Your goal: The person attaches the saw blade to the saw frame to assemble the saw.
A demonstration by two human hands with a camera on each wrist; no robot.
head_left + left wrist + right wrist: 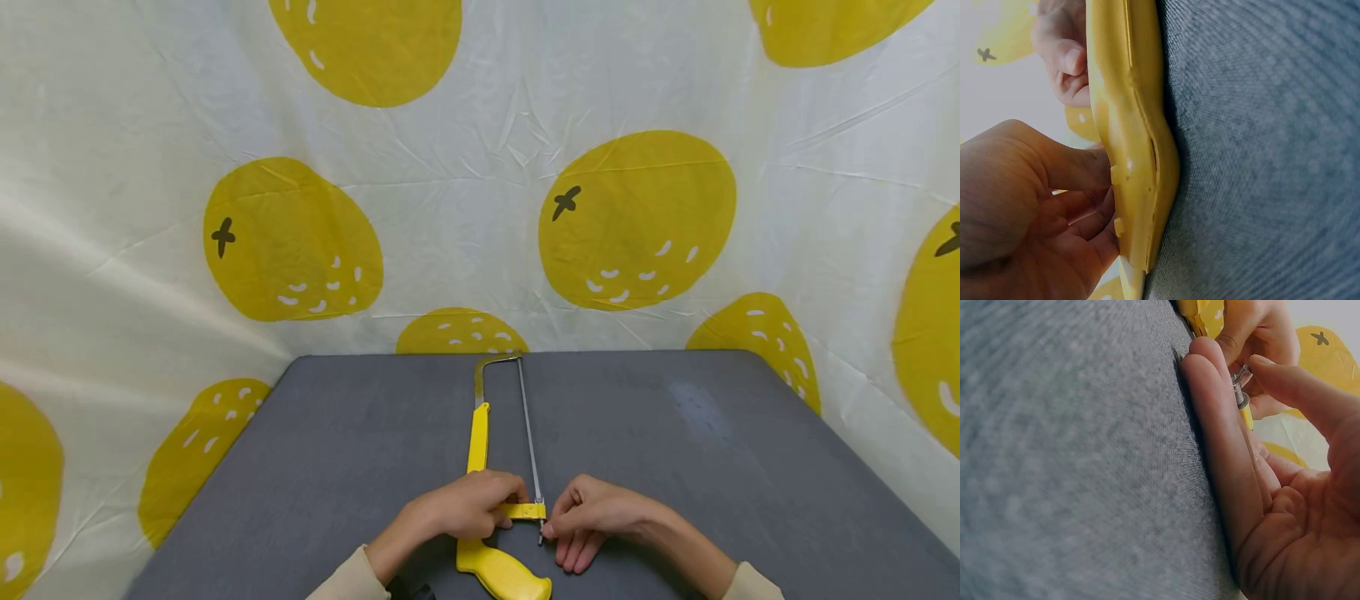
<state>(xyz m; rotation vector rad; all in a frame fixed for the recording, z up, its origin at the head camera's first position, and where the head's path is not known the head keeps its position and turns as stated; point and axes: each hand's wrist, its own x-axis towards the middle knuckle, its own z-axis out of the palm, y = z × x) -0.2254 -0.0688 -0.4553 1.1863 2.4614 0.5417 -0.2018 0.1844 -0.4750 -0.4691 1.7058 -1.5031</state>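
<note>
A hacksaw with a yellow handle (510, 573) lies on the table, its metal frame pointing away from me and its blade (528, 425) on the right side. My left hand (480, 504) holds the yellow frame by the short crosspiece (528, 511) above the handle. At the near end of the blade, my right hand (603, 512) pinches the wing nut (1244, 375) on the threaded tension screw between thumb and finger. Its other fingers extend along the tabletop in the right wrist view. The yellow handle hides part of the left fingers in the left wrist view.
The dark grey tabletop (360, 450) lies under the saw and both hands. A white cloth (465, 242) with large yellow fruit prints hangs behind and at the sides. A small black object (416, 592) shows at the bottom edge beside the left sleeve.
</note>
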